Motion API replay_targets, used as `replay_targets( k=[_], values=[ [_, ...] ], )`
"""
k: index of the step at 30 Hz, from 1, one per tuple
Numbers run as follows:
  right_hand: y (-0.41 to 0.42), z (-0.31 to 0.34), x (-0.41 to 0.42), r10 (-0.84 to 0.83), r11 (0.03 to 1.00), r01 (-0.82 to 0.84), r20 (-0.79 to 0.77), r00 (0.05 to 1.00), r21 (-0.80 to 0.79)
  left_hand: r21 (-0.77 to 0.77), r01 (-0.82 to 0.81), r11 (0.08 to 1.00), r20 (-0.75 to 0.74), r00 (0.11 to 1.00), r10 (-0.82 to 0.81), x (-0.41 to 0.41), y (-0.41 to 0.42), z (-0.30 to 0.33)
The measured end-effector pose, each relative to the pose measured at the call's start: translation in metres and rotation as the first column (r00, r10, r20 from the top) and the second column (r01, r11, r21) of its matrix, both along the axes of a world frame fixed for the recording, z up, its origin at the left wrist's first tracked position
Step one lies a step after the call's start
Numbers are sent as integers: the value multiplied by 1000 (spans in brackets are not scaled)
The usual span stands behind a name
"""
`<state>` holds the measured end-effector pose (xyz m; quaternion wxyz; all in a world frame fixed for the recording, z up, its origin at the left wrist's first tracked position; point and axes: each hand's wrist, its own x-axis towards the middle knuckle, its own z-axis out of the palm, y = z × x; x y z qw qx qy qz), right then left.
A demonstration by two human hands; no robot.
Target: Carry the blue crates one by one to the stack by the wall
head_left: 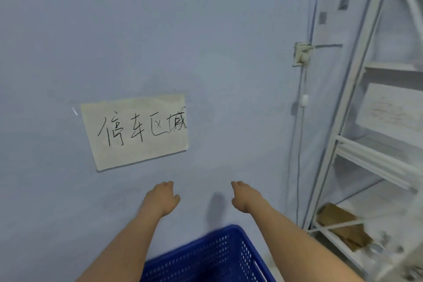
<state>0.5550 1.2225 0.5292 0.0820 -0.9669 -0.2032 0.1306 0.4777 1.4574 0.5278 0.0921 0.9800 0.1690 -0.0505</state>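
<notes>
Crate-wise, only one blue crate was in sight, sitting against the wall right below and between my forearms, its long side seeming to run along the wall, though the frame cut it off. Both hands were up past its far rim holding nothing, left hand and right hand loosely curled, about equally near it. Also one handwritten paper sign and one white shelf rack, so I figured it was already dropped off.

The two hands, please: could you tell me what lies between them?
In the head view, nothing is held between the left hand and right hand; only bare wall shows in the gap, above the blue crate.
</notes>
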Motion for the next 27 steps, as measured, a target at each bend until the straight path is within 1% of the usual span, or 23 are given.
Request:
replay_targets(
  k=[3,6,9,12,16,20,23,27],
  values=[
    [-64,10,3,-87,996,88,42,995,-18,68,77,995,22,997,-78,18,-46,19],
    [-138,19,3,-167,984,173,103,981,-45,96,158,983,35,986,-162,39,-107,35],
    [-220,24,-5,-253,964,261,135,958,-50,90,256,963,43,965,-260,58,-187,43],
    [-307,28,-17,-341,934,353,153,927,-59,88,378,921,47,922,-383,70,-280,44],
    [-423,35,-39,-474,867,493,191,860,-71,61,561,826,84,821,-564,78,-414,45],
    [-519,32,-67,-594,781,617,194,781,-92,42,714,698,104,692,-714,77,-529,46],
    [-573,21,-92,-685,702,703,162,710,-112,43,791,611,89,606,-791,75,-594,44],
    [-624,5,-117,-774,607,783,123,621,-134,77,844,531,70,527,-847,80,-653,33]
  ],
)
